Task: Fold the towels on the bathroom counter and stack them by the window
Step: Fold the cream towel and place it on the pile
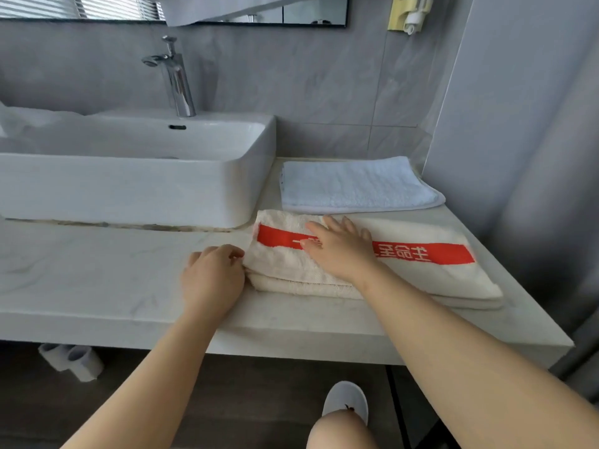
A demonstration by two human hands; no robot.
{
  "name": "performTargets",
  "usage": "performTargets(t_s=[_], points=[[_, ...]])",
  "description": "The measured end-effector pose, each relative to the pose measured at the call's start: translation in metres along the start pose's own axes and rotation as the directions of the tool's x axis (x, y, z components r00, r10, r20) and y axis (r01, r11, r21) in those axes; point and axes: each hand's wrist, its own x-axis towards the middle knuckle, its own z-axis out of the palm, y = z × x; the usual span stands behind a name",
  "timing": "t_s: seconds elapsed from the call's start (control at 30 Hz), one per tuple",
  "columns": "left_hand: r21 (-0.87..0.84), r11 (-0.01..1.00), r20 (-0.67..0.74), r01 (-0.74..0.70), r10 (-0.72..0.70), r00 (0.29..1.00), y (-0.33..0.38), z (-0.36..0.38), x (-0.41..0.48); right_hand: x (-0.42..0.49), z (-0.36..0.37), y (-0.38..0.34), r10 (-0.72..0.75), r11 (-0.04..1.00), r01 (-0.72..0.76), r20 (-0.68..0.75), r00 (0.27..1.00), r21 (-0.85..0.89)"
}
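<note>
Head view: the folded cream towel [437, 280] with its red band lies on the counter [97, 270], beside the sink [129, 186]. The left grip [212, 277] pinches its left edge, fingers curled. The right grip [340, 251] rests flat on top, released. A folded white towel [356, 186] lies just behind.

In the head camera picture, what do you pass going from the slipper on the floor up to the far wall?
First the slipper → counter front edge → cream towel with a red stripe → white towel → grey wall.
</note>
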Motion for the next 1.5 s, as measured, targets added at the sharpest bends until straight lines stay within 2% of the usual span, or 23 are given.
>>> performTargets(t_s=[0.07,0.2,0.3,0.4,0.5,0.57,0.67,0.73,0.8,0.83,0.87,0.93,1.0,1.03,1.1,1.17,1.2,1.3,1.4,1.5], points=[[-0.006,1.0,0.006,-0.02,0.02,1.0,0.0,0.0,0.0,0.005,0.008,-0.003,0.012,1.0,-0.011,0.071,0.997,-0.013],[-0.073,0.996,0.056,-0.056,0.06,0.997,-0.001,0.0,0.004,0.005,0.013,-0.002,0.011,1.0,-0.011,0.053,0.999,-0.004],[-0.251,0.962,0.07,-0.107,0.128,0.989,0.005,0.001,0.004,0.005,0.012,-0.002,0.007,1.0,-0.007,0.033,0.999,-0.014],[-0.471,0.857,0.152,-0.211,0.315,0.937,0.013,-0.002,-0.001,0.007,0.014,-0.002,0.023,0.999,-0.022,0.015,1.0,-0.031],[-0.624,0.773,0.311,-0.117,0.383,0.87,0.014,-0.01,-0.005,0.008,0.014,-0.002,0.032,0.999,-0.032,0.014,0.999,-0.021],[-0.58,0.807,0.324,-0.112,0.354,0.878,0.011,-0.016,-0.003,0.007,0.014,-0.002,0.026,1.0,-0.026,0.013,1.0,-0.012],[-0.388,0.899,0.134,-0.203,0.273,0.953,0.002,-0.02,0.002,0.005,0.013,-0.003,0.013,1.0,-0.013,0.008,1.0,-0.004],[-0.261,0.949,0.05,-0.178,0.197,0.979,-0.006,-0.022,0.003,0.004,0.013,-0.003,0.009,1.0,-0.009,0.009,1.0,0.007],[-0.093,0.989,0.073,-0.117,0.124,0.99,-0.012,-0.022,0.003,0.003,0.012,-0.003,0.01,1.0,-0.01,0.016,1.0,0.013],[-0.066,0.994,0.091,-0.083,0.089,0.992,-0.013,-0.022,0.005,0.003,0.012,-0.003,0.011,1.0,-0.012,0.019,1.0,0.014],[-0.098,0.994,0.102,-0.047,0.057,0.993,-0.012,-0.022,0.009,0.003,0.012,-0.003,0.011,1.0,-0.012,0.02,1.0,0.015],[-0.283,0.959,0.105,0.014,0.016,0.994,-0.002,-0.024,0.016,0.003,0.012,-0.002,0.01,1.0,-0.011,0.022,1.0,0.011],[-0.372,0.926,0.086,-0.068,0.108,0.99,0.009,-0.02,0.022,0.002,0.012,-0.002,0.008,1.0,-0.008,0.025,1.0,0.008],[-0.334,0.926,0.097,-0.173,0.217,0.971,0.014,-0.016,0.024,0.002,0.012,-0.003,0.007,1.0,-0.007,0.027,1.0,0.009],[-0.119,0.923,0.276,-0.366,0.385,0.881,0.018,-0.008,0.022,0.002,0.013,-0.004,0.005,1.0,-0.006,0.029,1.0,0.015],[0.154,0.884,0.503,-0.441,0.314,0.806,0.016,-0.004,0.022,0.003,0.011,-0.004,-0.005,1.0,0.004,0.031,0.999,0.026],[0.259,0.853,0.542,-0.453,0.26,0.799,0.017,-0.005,0.023,0.002,0.01,-0.004,-0.018,0.999,0.017,0.033,0.999,0.034],[0.448,0.773,0.504,-0.45,0.197,0.841,0.034,-0.014,0.028,-0.005,0.008,0.002,-0.062,0.997,0.06,0.039,0.997,0.045],[0.459,0.743,0.447,-0.487,0.281,0.85,0.05,-0.012,0.029,-0.019,0.004,0.014,-0.087,0.996,0.087,0.017,0.996,0.019],[0.34,0.734,0.513,-0.587,0.379,0.77,0.04,-0.004,0.017,-0.04,-0.001,0.036,-0.093,0.995,0.094,0.035,0.995,-0.039]])
